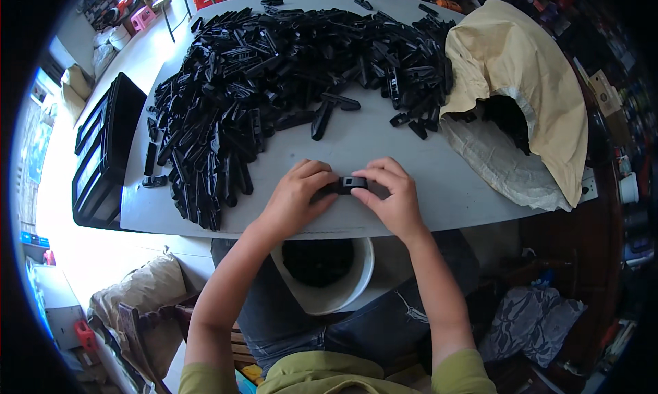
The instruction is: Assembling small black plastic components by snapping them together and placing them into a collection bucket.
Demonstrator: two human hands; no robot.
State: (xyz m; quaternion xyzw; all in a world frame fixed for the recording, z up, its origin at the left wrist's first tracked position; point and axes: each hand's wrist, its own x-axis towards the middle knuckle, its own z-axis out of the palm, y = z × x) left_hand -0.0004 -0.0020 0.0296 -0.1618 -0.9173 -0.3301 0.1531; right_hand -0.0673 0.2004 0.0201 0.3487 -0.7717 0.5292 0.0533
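Observation:
Both of my hands hold one small black plastic part just above the near edge of the grey table. My left hand grips its left end with the fingers curled over it. My right hand pinches its right end between thumb and fingers. Behind my hands a large heap of similar black plastic parts covers the left and far side of the table. A single long black part lies apart from the heap, beyond my hands.
A tan sack, open toward me, lies on the table's right with black parts spilling from it. A white bucket with dark contents sits between my knees under the table edge. A black crate stands left of the table.

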